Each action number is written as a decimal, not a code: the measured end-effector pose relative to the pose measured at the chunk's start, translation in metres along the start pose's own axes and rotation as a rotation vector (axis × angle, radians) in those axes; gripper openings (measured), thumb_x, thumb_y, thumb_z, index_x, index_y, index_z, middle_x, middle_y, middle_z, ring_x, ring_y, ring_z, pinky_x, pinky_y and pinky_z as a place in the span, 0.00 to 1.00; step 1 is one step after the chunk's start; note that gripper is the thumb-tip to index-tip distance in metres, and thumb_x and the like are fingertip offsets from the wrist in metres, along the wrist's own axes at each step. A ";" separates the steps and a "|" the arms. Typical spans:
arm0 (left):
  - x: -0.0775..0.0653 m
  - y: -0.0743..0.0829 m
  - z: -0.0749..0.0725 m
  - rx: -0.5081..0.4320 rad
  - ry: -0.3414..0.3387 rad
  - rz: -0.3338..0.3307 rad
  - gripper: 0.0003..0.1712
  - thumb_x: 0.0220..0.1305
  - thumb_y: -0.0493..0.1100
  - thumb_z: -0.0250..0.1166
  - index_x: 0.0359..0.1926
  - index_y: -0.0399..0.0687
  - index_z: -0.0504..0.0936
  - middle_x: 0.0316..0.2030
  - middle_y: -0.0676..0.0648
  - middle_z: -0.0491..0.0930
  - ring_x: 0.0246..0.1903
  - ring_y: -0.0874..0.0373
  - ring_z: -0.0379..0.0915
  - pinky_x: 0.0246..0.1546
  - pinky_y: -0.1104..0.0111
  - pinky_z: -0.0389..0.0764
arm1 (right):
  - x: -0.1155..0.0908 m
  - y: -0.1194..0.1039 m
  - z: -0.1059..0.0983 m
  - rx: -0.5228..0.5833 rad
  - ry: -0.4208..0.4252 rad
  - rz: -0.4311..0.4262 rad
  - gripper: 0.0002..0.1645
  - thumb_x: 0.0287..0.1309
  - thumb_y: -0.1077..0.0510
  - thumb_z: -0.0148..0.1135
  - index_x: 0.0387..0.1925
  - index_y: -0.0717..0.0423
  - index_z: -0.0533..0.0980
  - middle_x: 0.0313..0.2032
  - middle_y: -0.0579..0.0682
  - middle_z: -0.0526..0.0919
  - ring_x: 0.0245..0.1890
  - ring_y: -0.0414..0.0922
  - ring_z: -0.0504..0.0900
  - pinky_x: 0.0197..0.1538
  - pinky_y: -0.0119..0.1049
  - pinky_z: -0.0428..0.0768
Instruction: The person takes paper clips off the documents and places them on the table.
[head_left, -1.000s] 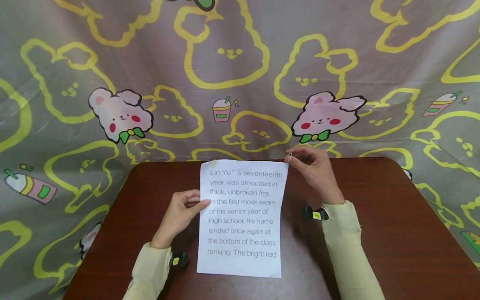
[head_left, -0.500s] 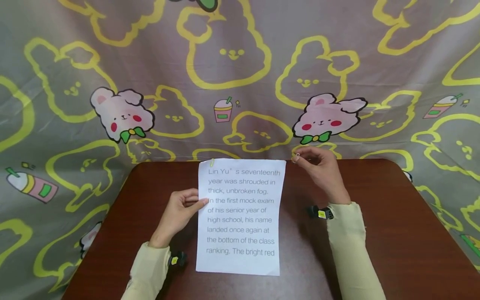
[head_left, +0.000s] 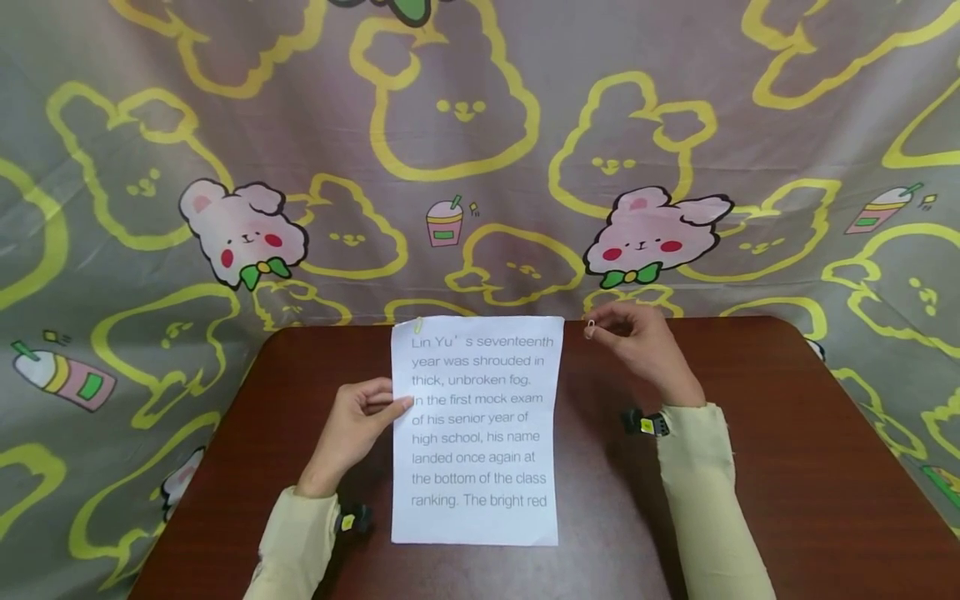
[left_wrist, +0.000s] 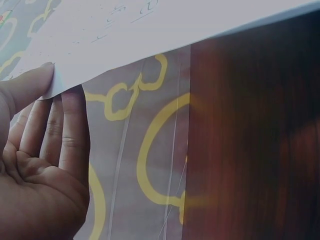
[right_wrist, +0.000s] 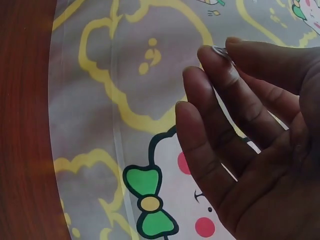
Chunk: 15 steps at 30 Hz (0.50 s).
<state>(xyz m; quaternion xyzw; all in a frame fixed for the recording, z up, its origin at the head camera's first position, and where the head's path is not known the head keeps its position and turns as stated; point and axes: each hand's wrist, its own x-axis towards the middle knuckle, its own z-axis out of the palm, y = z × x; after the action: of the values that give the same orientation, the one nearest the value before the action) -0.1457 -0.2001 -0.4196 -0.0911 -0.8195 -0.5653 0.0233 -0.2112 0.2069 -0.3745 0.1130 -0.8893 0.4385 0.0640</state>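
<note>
A white printed sheet of paper (head_left: 480, 525) is held up in the middle of the head view, its text facing me. My left hand (head_left: 356, 429) pinches its left edge, thumb in front and fingers behind, as the left wrist view also shows at the paper's edge (left_wrist: 125, 47). A yellowish paper clip (head_left: 418, 325) sits on the sheet's top left corner. To the right of the top right corner, apart from the paper, my right hand (head_left: 645, 342) pinches a small pale paper clip (head_left: 591, 328) between thumb and forefinger. In the right wrist view the clip (right_wrist: 219, 50) shows at the fingertips.
A dark brown wooden table (head_left: 795, 467) lies beneath both hands. Behind it hangs a grey curtain (head_left: 510, 192) with yellow bear outlines and pink rabbit heads. Black wrist cameras are strapped at both sleeves.
My right hand has drawn away from the paper's top right corner to the right, carrying its clip. The sheet and my left hand have shifted slightly left.
</note>
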 end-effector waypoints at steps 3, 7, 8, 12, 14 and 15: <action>0.000 -0.001 0.000 -0.004 -0.001 -0.007 0.12 0.66 0.35 0.72 0.48 0.32 0.87 0.42 0.33 0.90 0.33 0.66 0.88 0.38 0.74 0.85 | 0.000 0.002 0.000 -0.006 -0.016 0.006 0.11 0.67 0.57 0.70 0.48 0.55 0.86 0.47 0.54 0.89 0.41 0.50 0.84 0.43 0.34 0.83; 0.000 -0.001 -0.001 0.001 0.002 -0.010 0.13 0.66 0.35 0.72 0.49 0.31 0.87 0.42 0.33 0.90 0.33 0.66 0.88 0.39 0.75 0.85 | 0.001 0.006 -0.002 -0.015 -0.032 0.007 0.10 0.67 0.57 0.69 0.47 0.55 0.85 0.47 0.55 0.89 0.42 0.53 0.85 0.44 0.33 0.82; 0.000 -0.002 -0.001 0.003 0.003 -0.011 0.13 0.66 0.34 0.72 0.50 0.31 0.87 0.42 0.33 0.90 0.33 0.66 0.88 0.38 0.75 0.85 | 0.001 0.007 -0.002 -0.017 -0.038 0.010 0.10 0.67 0.58 0.69 0.47 0.56 0.85 0.46 0.55 0.89 0.42 0.54 0.85 0.44 0.33 0.82; 0.001 -0.003 -0.001 0.011 0.005 -0.015 0.13 0.66 0.34 0.71 0.49 0.31 0.87 0.42 0.33 0.90 0.33 0.65 0.88 0.39 0.74 0.85 | 0.002 0.012 -0.003 -0.035 -0.074 0.025 0.08 0.67 0.60 0.69 0.46 0.58 0.84 0.45 0.57 0.89 0.42 0.55 0.85 0.46 0.37 0.82; 0.002 -0.004 -0.001 0.013 0.006 -0.019 0.12 0.66 0.33 0.71 0.49 0.32 0.87 0.42 0.33 0.90 0.33 0.65 0.88 0.38 0.74 0.85 | 0.003 0.014 -0.003 -0.052 -0.099 0.035 0.08 0.67 0.61 0.68 0.45 0.58 0.84 0.44 0.59 0.89 0.42 0.54 0.84 0.47 0.39 0.81; 0.002 -0.004 -0.001 0.014 0.007 -0.020 0.12 0.66 0.33 0.71 0.49 0.32 0.87 0.41 0.33 0.90 0.33 0.65 0.88 0.38 0.73 0.85 | 0.003 0.016 -0.002 -0.057 -0.111 0.038 0.07 0.67 0.61 0.68 0.45 0.59 0.84 0.43 0.60 0.88 0.42 0.54 0.84 0.47 0.40 0.81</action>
<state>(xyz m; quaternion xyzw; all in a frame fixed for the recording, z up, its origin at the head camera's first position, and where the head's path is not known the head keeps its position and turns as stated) -0.1488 -0.2022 -0.4228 -0.0808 -0.8242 -0.5601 0.0210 -0.2183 0.2173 -0.3849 0.1183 -0.9057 0.4071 0.0091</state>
